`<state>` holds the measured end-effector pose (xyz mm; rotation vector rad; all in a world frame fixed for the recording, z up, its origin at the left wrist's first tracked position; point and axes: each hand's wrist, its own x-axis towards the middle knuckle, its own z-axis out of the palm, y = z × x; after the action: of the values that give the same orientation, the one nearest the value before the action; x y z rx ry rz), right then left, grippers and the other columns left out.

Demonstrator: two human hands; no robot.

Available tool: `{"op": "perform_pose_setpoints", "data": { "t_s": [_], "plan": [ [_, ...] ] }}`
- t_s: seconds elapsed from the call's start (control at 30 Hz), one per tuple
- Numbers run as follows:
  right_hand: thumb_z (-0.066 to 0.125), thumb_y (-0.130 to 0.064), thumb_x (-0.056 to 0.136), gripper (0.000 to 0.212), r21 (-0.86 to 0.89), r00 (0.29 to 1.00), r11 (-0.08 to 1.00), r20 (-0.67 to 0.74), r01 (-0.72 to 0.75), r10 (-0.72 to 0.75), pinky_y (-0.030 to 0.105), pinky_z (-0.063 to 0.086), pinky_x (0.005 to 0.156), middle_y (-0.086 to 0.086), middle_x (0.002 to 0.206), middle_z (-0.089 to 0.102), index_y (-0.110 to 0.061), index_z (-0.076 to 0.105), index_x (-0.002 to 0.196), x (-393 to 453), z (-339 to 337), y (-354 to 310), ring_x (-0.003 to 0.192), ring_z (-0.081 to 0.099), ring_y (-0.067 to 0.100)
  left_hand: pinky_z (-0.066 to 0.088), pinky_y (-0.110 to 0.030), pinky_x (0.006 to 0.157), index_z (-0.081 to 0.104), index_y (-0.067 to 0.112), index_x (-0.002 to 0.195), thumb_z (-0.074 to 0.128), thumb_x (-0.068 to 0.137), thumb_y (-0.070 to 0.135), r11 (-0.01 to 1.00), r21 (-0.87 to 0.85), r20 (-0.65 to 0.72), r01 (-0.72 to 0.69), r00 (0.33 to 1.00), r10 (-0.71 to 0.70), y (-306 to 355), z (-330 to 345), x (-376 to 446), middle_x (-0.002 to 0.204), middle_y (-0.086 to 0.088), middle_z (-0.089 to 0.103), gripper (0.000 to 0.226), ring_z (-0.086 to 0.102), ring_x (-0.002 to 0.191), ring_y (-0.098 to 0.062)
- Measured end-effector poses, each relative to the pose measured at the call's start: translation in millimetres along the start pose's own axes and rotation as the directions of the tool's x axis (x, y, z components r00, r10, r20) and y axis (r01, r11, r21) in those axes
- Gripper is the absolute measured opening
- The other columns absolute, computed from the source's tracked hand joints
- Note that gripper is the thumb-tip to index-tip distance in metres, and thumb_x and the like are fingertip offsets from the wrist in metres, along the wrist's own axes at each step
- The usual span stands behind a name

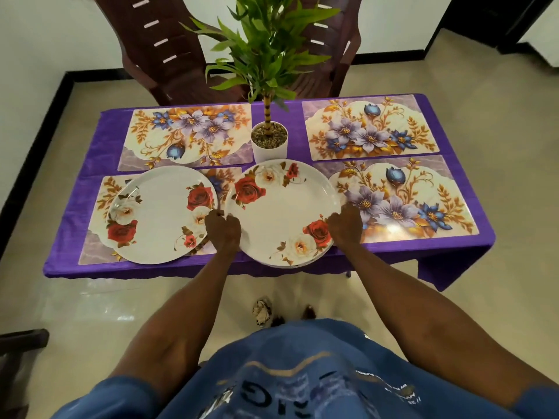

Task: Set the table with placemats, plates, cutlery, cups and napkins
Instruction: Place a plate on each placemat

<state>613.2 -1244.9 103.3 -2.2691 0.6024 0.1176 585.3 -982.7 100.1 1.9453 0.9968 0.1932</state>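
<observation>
I hold the stack of plates (281, 213) between both hands, over the near edge of the counter (272, 128) and just in front of the plant pot (269, 143). My left hand (223, 229) curls round its left rim and my right hand (344, 226) curls round its right rim, so the stack is gripped from both sides; from the layered edges at its near rim I judge it to be more than one plate. Just beyond my left knuckles, touching or nearly so, lies the single plate (161, 214) already set on the near-left placemat (99, 237). The bare near-right placemat (402, 198) begins right past my right hand, so I judge the next plate goes rightward, and the right hand is nearer to it. The far-left placemat (187, 134) and far-right placemat (369, 128) lie further ahead, both without plates. No cutlery, cups or napkins are on the counter yet
</observation>
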Motion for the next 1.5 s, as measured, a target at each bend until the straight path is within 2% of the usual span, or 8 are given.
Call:
{"op": "perform_pose_setpoints", "data": {
  "t_s": [0.2,0.47,0.67,0.83,0.93,1.0,1.17,1.5],
  "plan": [
    [0.043,-0.026,0.103,0.052,0.148,0.993,0.988,-0.102,-0.035,0.051,0.042,0.041,0.104,0.013,0.147,0.045,-0.007,0.029,0.149,4,-18,-3,0.133,0.045,0.034,0.047,-0.038,0.09,0.041,0.003,0.122,0.053,0.098,0.023,0.987,-0.161,-0.009,0.002,1.0,-0.004,26,19,-31,0.119,-0.017,0.06,0.033,0.059,0.109,-0.034],
    [0.04,-0.029,0.104,0.045,0.214,0.968,0.969,-0.187,-0.127,0.168,0.044,0.045,0.099,0.017,0.138,0.052,-0.007,0.033,0.143,63,-86,63,0.124,0.052,0.036,0.04,-0.032,0.08,0.049,0.004,0.113,0.055,0.097,0.022,0.988,-0.135,0.101,-0.069,0.991,0.083,69,93,-92,0.097,-0.004,0.055,0.024,0.056,0.096,-0.026],
    [0.043,-0.025,0.102,0.041,0.192,0.949,0.967,-0.234,-0.17,0.213,0.041,0.043,0.098,0.019,0.135,0.054,-0.004,0.04,0.137,126,-165,113,0.123,0.053,0.038,0.045,-0.037,0.093,0.056,0.012,0.125,0.052,0.094,0.023,0.995,-0.078,0.218,-0.066,0.973,0.082,117,175,-143,0.118,-0.013,0.065,0.034,0.059,0.11,-0.033],
    [0.038,-0.026,0.104,0.047,0.152,0.961,0.975,-0.2,-0.161,0.189,0.044,0.044,0.097,0.02,0.137,0.052,-0.002,0.033,0.143,177,-205,150,0.124,0.052,0.04,0.043,-0.034,0.086,0.061,0.007,0.119,0.048,0.096,0.017,0.997,0.018,0.233,-0.068,0.971,0.062,145,232,-183,0.117,-0.013,0.066,0.028,0.061,0.109,-0.032],
    [0.038,-0.023,0.104,0.044,0.113,0.975,0.982,-0.149,-0.148,0.165,0.038,0.045,0.08,0.02,0.129,0.057,0.0,0.033,0.141,199,-212,160,0.115,0.057,0.038,0.045,-0.032,0.079,0.059,0.006,0.117,0.052,0.094,0.016,1.0,0.017,0.235,-0.025,0.972,0.02,147,248,-194,0.112,-0.011,0.067,0.026,0.062,0.103,-0.029],
    [0.04,-0.02,0.103,0.039,0.1,0.984,0.987,-0.109,-0.128,0.139,0.036,0.043,0.078,0.021,0.127,0.058,0.001,0.036,0.135,208,-211,163,0.113,0.058,0.039,0.048,-0.033,0.077,0.06,0.007,0.112,0.055,0.091,0.013,1.0,-0.001,0.218,-0.012,0.976,0.012,145,254,-196,0.107,-0.01,0.067,0.022,0.063,0.098,-0.027],
    [0.042,-0.013,0.1,0.031,0.014,0.997,0.997,-0.011,-0.071,0.071,0.041,0.045,0.087,0.021,0.127,0.057,0.001,0.044,0.128,221,-208,166,0.115,0.055,0.039,0.045,-0.032,0.079,0.057,0.014,0.104,0.058,0.093,0.01,0.999,-0.027,0.154,-0.03,0.987,0.033,147,261,-203,0.102,-0.009,0.065,0.011,0.059,0.095,-0.023],
    [0.047,-0.015,0.1,0.026,-0.104,0.995,0.993,0.092,0.055,-0.045,0.031,0.04,0.074,0.017,0.115,0.059,0.0,0.049,0.121,236,-207,169,0.107,0.059,0.033,0.049,-0.042,0.093,0.057,0.003,0.117,0.059,0.093,0.014,0.998,0.066,0.104,-0.006,0.995,-0.001,145,269,-197,0.115,-0.015,0.065,0.026,0.061,0.108,-0.032]
  ]
}}
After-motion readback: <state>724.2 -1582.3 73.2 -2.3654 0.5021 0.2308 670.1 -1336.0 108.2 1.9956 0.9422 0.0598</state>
